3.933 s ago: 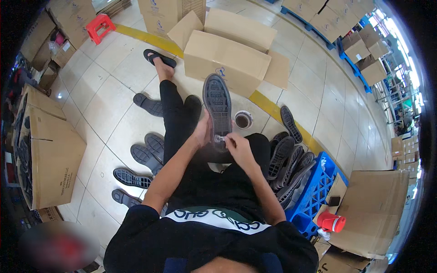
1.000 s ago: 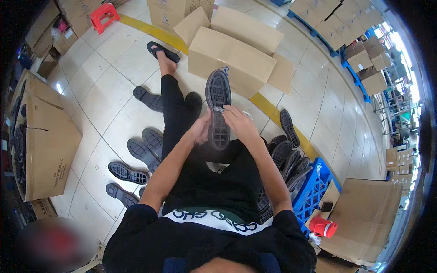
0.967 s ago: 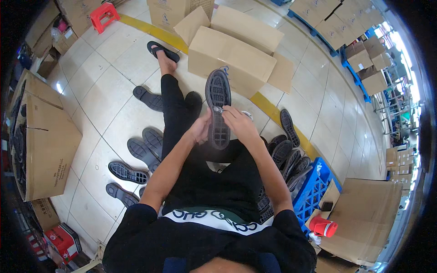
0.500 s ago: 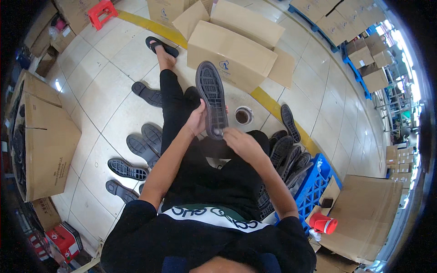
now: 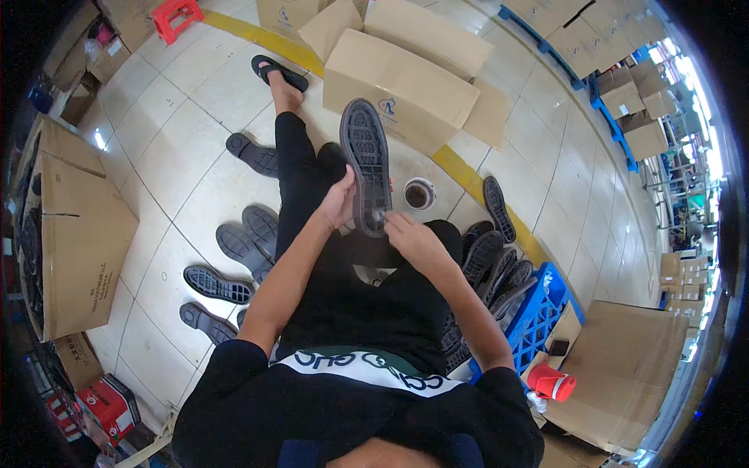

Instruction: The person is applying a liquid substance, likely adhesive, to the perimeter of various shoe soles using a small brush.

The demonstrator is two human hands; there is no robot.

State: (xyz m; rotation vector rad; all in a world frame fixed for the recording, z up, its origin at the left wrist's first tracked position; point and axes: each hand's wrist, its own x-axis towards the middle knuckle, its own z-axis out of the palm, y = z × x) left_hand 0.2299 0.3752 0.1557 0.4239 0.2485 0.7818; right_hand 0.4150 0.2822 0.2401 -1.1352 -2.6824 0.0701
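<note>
At the centre of the frame, a dark shoe sole held off the floor, gridded face showing. Left hand closed on its left edge; right hand apparently pinching a small pale item, blurred, at the lower end. Work on this sole seems under way, not finished; how much is done, unreadable. Right of it, white-rimmed pot, brown inside, unobstructed. Loose soles at left, row of soles at right: finished or waiting, cannot tell; right forearm partly covers the row. Open carton above, blue pallet lower right.
</note>
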